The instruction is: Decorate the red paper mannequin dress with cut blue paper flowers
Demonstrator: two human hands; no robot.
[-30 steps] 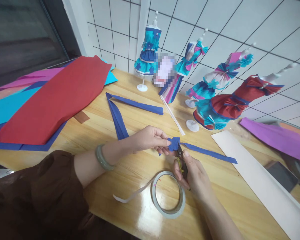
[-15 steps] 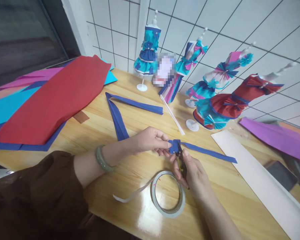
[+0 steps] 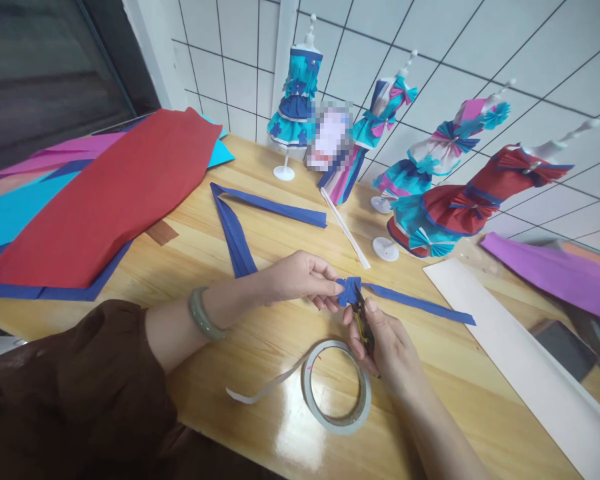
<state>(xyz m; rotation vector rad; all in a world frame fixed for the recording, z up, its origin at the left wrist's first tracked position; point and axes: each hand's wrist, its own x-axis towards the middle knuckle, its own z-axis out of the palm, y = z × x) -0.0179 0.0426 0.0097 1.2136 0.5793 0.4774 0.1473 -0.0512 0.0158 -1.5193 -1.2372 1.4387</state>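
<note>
Between the thumb and fingers of my left hand (image 3: 305, 280) is pinched a small blue fabric piece (image 3: 350, 289) with a scalloped edge at its left side. My right hand (image 3: 387, 337) grips small dark scissors (image 3: 366, 328) with a bit of yellow by the handle. Their blades meet the lower right part of the blue piece. Just beyond the hands, a narrow blue strip (image 3: 423, 305) lies on the table to the right. Below them rests a roll of tape (image 3: 307, 387), its loose end (image 3: 260, 398) trailing left.
A folded blue strip (image 3: 280, 210) and a thin white strip (image 3: 346, 230) lie farther back. Several dressed mini mannequins (image 3: 296, 93) stand along the tiled wall. Red fabric (image 3: 115, 193) tops a pile at left. A long white sheet (image 3: 505, 340), purple fabric (image 3: 555, 273) and a dark phone-like slab (image 3: 564, 350) are at right.
Almost nothing differs. The scissors and the fingers of my right hand have shifted very slightly at the blue piece, and my left hand keeps its pinch.
</note>
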